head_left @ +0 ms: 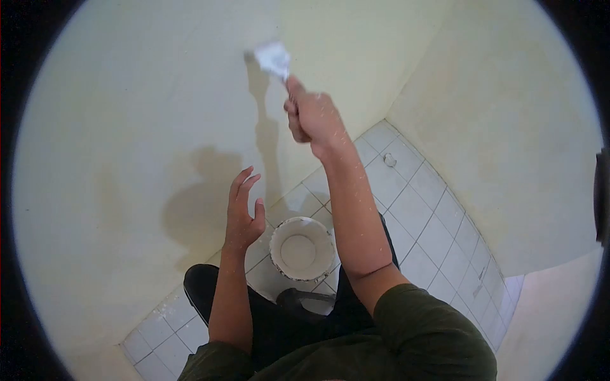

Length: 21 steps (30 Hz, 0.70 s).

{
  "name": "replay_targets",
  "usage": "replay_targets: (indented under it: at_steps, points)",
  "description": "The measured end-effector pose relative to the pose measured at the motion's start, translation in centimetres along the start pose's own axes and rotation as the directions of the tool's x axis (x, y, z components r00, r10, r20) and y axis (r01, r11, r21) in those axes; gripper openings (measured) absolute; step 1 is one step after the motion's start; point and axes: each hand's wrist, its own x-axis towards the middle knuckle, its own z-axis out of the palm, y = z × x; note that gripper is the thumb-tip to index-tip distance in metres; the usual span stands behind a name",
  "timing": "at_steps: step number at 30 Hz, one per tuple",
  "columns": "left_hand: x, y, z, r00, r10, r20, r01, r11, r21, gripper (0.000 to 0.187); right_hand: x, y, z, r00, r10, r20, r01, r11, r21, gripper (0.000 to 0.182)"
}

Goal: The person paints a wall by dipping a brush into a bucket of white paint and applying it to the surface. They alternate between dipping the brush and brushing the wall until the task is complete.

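Note:
My right hand (pixel 312 117) is wrapped round the handle of a putty knife (pixel 273 60), raised against the wall (pixel 171 82). The blade is coated in white and slightly blurred, and its shadow falls on the wall just to the left. White specks dot my right forearm. Lower down, my left hand (pixel 243 216) is held up with its fingers apart and curved, nothing in it. Just to its right, a white bucket (pixel 274 254) with a smeared, chipped rim stands on the floor between my knees. Pale material shows inside the bucket.
White tiles (pixel 406 197) with dark joints cover the floor. A small whitish lump (pixel 389 160) lies near the corner. A second wall (pixel 508 127) rises on the right. White spots mark the tiles at lower left, and a dark object (pixel 600 197) sits at the far right edge.

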Motion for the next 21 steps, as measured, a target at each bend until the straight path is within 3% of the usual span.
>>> replay_targets:
  at_steps: [2, 5, 8, 12, 17, 19, 21]
  points:
    - [0.0, -0.1, 0.2, 1.000, -0.001, 0.000, 0.001, 1.000, -0.001, 0.052, -0.5, -2.3, 0.1, 0.995, -0.093, 0.020, 0.091, 0.993, 0.071, 0.053]
    - [0.0, -0.1, 0.3, 1.000, -0.005, 0.003, 0.005, 1.000, -0.004, 0.052, 0.5, -1.8, 0.7, 0.994, -0.093, 0.056, 0.088, 0.992, 0.087, 0.055]
    - [0.1, 0.1, 0.4, 1.000, -0.009, 0.008, 0.009, 1.000, -0.002, 0.051, 2.9, 3.3, 1.1, 0.996, 0.060, 0.058, -0.060, 0.998, -0.010, 0.057]
    - [0.1, -0.1, 0.7, 1.000, -0.013, 0.005, 0.013, 1.000, -0.013, 0.051, 3.6, 13.0, -0.6, 0.946, 0.266, 0.183, -0.275, 0.961, 0.028, 0.057]
    - [-0.1, -0.6, 1.2, 0.999, 0.015, 0.032, -0.015, 1.000, 0.003, 0.049, 2.6, 26.8, -2.6, 0.852, 0.522, 0.041, -0.514, 0.850, -0.115, 0.057]
    - [0.0, -0.8, 1.3, 0.999, 0.030, 0.037, -0.030, 0.999, 0.010, 0.048, 2.3, 28.3, -3.0, 0.801, 0.597, -0.034, -0.593, 0.785, -0.179, 0.055]
    - [-0.2, -0.8, 1.3, 0.999, 0.016, 0.040, -0.016, 1.000, -0.002, 0.047, 2.7, 28.0, -3.3, 0.844, 0.534, -0.048, -0.534, 0.829, -0.165, 0.054]
